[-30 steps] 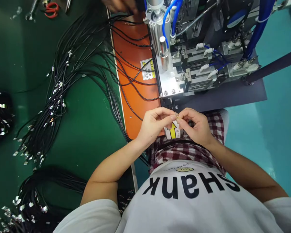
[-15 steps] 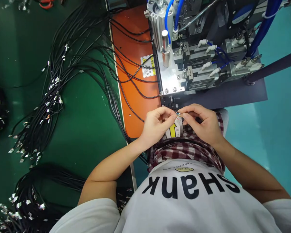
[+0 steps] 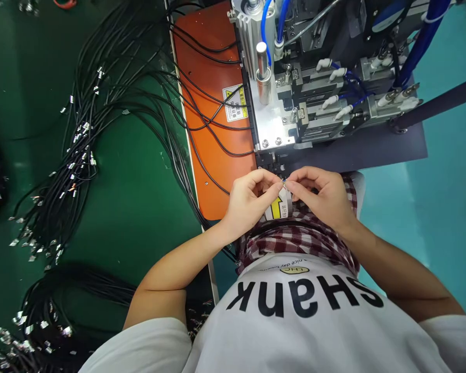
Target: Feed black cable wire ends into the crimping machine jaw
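My left hand (image 3: 252,201) and my right hand (image 3: 323,196) meet fingertip to fingertip, just in front of the machine's near edge. Each is closed in a pinch of thumb and forefinger on the thin wires (image 3: 284,181) of a cable end; only a tiny bit shows between the fingers. Below the fingertips is a white label with a yellow arrow (image 3: 275,208). A black cable (image 3: 279,223) runs across my lap over the checked cloth.
The metal machine (image 3: 270,122) with blue air hoses (image 3: 423,46) stands ahead on an orange plate (image 3: 213,178). Several black cables (image 3: 205,124) cross that plate. On the green table at left lie bundles of black cables (image 3: 83,150) with shiny ends, and another bundle (image 3: 81,282) nearer me.
My fingertips have drawn closer together, covering most of the coloured wires that showed between them before. The surroundings have shifted slightly left and up in the view.
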